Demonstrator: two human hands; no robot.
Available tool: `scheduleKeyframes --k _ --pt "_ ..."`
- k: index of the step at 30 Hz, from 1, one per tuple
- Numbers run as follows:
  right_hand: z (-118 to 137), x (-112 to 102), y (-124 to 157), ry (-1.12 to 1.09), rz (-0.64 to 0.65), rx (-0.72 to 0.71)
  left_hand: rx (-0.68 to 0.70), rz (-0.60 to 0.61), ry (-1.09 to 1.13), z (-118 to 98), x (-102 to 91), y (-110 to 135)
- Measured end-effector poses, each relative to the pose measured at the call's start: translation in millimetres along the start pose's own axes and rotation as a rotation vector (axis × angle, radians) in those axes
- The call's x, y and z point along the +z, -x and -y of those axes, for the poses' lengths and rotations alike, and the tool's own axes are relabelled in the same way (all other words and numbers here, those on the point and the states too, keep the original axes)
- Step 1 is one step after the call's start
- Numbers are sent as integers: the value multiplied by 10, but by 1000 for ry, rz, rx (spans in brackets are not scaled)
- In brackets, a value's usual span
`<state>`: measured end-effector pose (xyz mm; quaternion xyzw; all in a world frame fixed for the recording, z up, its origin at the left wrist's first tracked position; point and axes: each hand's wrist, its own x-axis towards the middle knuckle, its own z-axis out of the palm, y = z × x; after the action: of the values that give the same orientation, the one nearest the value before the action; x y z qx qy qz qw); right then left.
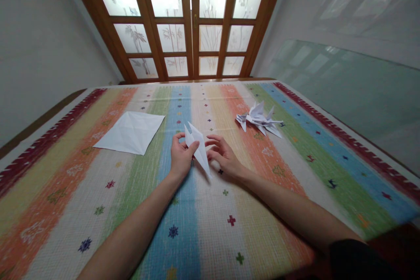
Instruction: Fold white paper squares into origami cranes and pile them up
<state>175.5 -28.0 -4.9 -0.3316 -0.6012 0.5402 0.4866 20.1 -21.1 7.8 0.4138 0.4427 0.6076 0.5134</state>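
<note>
A white folded-paper piece (197,145), long and pointed with a split at its upper end, is pinched between the thumb and fingers of my left hand (183,152). Its lower tip points down toward the table's near side. Just right of the paper, my right hand (224,155) has its fingers curled but apart, with nothing visible in them; I cannot tell whether a fingertip touches the paper's edge. A white sheet of paper (131,133) with crease lines lies flat to the left. Several white folded-paper figures (259,119) with pointed parts sit bunched at the right.
A striped, patterned tablecloth (216,227) covers the table under both forearms. Beyond the far edge stand wooden doors (193,22) with frosted panes. Walls rise on both sides, and a pale glass panel (344,83) leans along the right one.
</note>
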Motion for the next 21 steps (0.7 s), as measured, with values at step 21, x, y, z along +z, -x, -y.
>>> scheduleKeyframes --k 21 --pt "61 -89 -25 -81 95 90 42 178 -108 -17 16 60"
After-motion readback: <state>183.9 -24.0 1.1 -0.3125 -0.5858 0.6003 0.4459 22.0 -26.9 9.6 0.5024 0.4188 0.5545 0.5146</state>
